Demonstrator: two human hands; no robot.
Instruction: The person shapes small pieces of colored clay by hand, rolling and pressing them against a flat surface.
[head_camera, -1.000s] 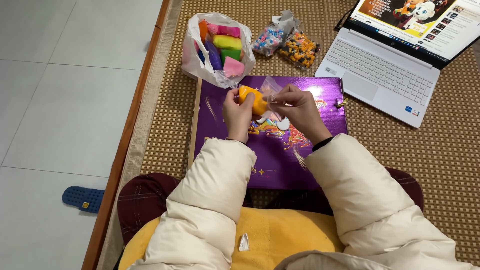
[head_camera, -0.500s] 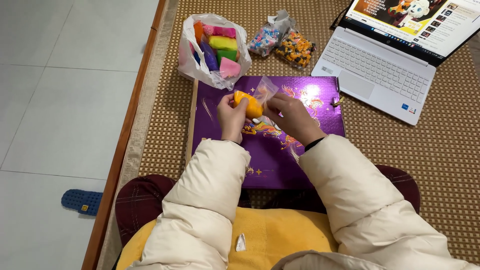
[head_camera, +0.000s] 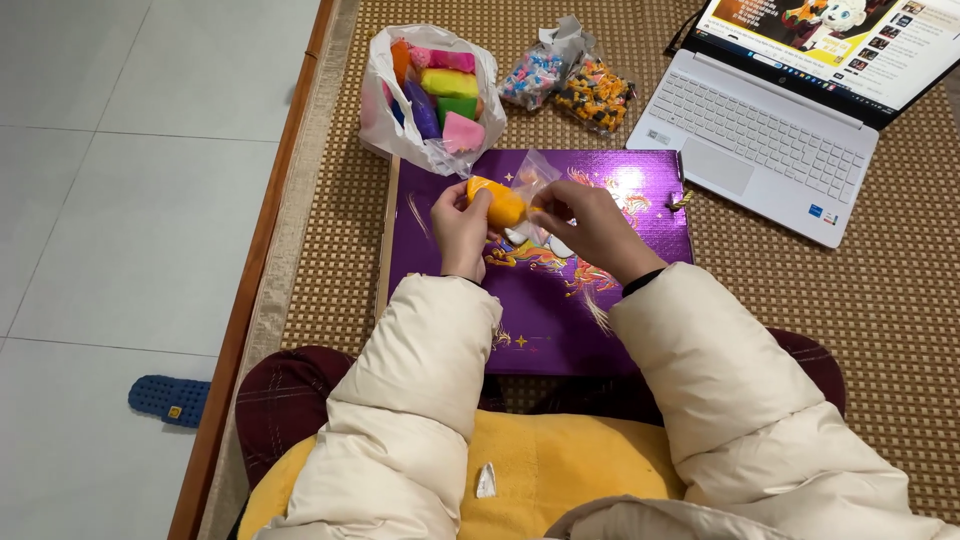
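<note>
My left hand (head_camera: 460, 222) pinches an orange lump of clay (head_camera: 497, 201) that sits in a clear plastic wrapper (head_camera: 530, 176). My right hand (head_camera: 585, 220) grips the wrapper at the lump's right side. Both hands hover over a shiny purple box (head_camera: 545, 300) that lies flat on the woven mat in front of my knees. Small white pieces lie on the box just under my hands, partly hidden by my fingers.
A white plastic bag (head_camera: 385, 100) with several coloured clay packs stands behind the box. Two small bags of coloured bits (head_camera: 570, 82) lie to its right. An open laptop (head_camera: 780, 130) sits at the back right. A wooden edge (head_camera: 250, 300) borders the mat; a blue slipper (head_camera: 168, 400) lies on the tiles.
Both hands have stayed over the box with the orange clay. The wrapper is pulled a little further off to the right. The view has shifted slightly.
</note>
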